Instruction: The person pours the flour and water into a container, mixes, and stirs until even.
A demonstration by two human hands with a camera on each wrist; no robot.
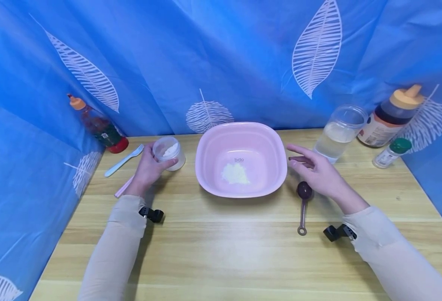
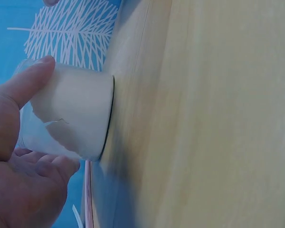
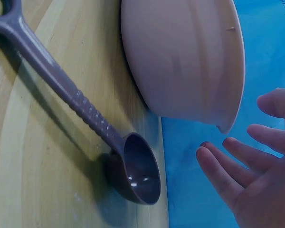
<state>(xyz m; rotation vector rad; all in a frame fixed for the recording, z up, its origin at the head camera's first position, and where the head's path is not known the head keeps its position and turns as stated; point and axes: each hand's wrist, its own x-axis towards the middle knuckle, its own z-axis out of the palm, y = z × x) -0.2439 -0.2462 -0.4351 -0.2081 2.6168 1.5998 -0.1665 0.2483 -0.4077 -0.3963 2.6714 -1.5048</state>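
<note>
The person's left hand (image 1: 148,167) grips the clear jar (image 1: 173,153) of white powder at centre left of the head view, thumb on one side and fingers curled round the other. The jar stands upright at the tabletop (image 1: 221,251), open mouth up, its long axis vertical; in the left wrist view that axis lies sideways, mouth left and base right. The right hand (image 1: 320,173), right of centre, holds nothing, its fingers loosely spread near the rim of the pink bowl (image 1: 221,144). With powder (image 1: 235,173) lying in the bowl, the step looks to be handling the dry ingredient, though whether the jar is being taken up or set down cannot be told. The next move probably calls for a steady, level left grip.
</note>
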